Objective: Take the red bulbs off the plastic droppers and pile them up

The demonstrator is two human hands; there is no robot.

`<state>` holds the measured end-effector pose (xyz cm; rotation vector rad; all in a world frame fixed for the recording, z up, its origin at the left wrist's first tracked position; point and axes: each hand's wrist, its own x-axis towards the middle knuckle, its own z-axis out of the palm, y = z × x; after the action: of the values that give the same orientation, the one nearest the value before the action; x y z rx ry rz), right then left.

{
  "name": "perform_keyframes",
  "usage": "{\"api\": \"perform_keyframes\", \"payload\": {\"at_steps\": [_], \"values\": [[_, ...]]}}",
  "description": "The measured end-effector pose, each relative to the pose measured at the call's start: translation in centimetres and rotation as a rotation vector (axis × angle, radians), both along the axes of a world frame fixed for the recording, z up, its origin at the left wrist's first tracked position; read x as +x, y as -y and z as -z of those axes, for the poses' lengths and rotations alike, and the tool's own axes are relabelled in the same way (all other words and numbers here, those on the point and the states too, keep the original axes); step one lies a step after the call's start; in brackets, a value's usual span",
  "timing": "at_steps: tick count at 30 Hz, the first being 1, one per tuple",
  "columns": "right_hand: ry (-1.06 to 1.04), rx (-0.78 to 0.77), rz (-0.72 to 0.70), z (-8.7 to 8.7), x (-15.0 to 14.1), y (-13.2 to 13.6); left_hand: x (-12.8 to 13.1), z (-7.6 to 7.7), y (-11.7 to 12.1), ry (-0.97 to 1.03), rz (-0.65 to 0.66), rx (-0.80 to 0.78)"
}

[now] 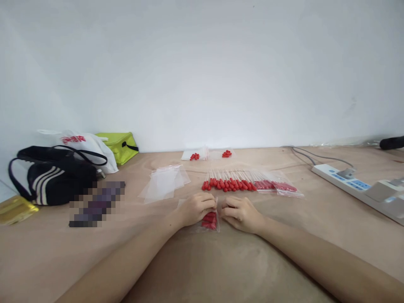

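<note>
My left hand [196,208] and my right hand [240,213] rest on the wooden table [202,261], fingers curled together, both pinching the top edge of a small clear zip bag [209,220] filled with red-tipped pieces. Just beyond the hands lies a row of red-tipped sticks [227,182], and to its right sit filled clear bags [279,186] of the same red pieces. A pile of empty clear bags [164,182] lies to the left of the row.
Two small heaps of red pieces [195,156] [226,154] lie near the wall. A black striped bag [52,176], a white plastic bag [85,145] and a green pouch [118,145] sit at the left. A white power strip [353,185] with a cable lies at the right.
</note>
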<state>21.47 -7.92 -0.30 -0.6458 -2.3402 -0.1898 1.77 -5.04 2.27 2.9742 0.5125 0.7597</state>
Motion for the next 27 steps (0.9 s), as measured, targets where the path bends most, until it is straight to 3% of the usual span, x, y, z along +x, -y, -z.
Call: {"api": "perform_keyframes", "payload": {"at_steps": [5,15,20,27], "values": [[0.044,0.123,0.001,-0.2,0.1,-0.2,-0.1,-0.1,-0.1,-0.017,0.011,0.044],[0.077,0.103,-0.053,-0.4,-0.2,-0.2,-0.1,0.3,-0.4,-0.063,0.006,0.002],[0.081,0.198,-0.089,-0.1,-0.2,-0.3,-0.3,0.1,-0.4,-0.079,0.026,-0.028],[0.057,0.271,-0.037,-0.1,0.1,-0.5,-0.2,-0.7,-0.5,-0.084,0.149,0.193]]}}
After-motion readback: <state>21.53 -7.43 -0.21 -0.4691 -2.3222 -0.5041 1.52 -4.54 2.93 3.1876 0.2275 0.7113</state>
